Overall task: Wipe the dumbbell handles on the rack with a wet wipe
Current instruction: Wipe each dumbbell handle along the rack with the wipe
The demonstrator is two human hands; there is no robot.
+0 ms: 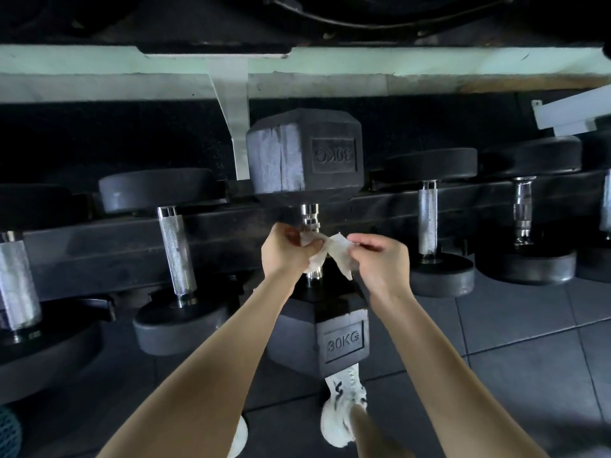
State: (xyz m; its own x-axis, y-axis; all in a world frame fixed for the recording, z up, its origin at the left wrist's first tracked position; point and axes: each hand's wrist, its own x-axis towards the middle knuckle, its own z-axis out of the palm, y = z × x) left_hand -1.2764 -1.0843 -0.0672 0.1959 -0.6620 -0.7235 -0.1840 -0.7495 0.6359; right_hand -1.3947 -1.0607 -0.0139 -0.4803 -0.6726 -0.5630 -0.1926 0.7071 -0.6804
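Observation:
A black hex dumbbell marked 30KG point(344, 342) lies on the black rack point(99, 246) in the middle of the view, its chrome handle point(310, 214) running away from me. A white wet wipe point(330, 251) is draped over the handle's middle. My left hand point(284, 251) pinches the wipe's left part against the handle. My right hand point(380, 259) pinches the wipe's right end. The wipe and my hands hide most of the handle.
Round-headed dumbbells sit on both sides, with knurled handles on the left point(175, 252) and on the right point(427, 219). A white shelf edge point(330, 77) runs overhead. Dark floor tiles point(529, 342) and my white shoes point(344, 408) lie below.

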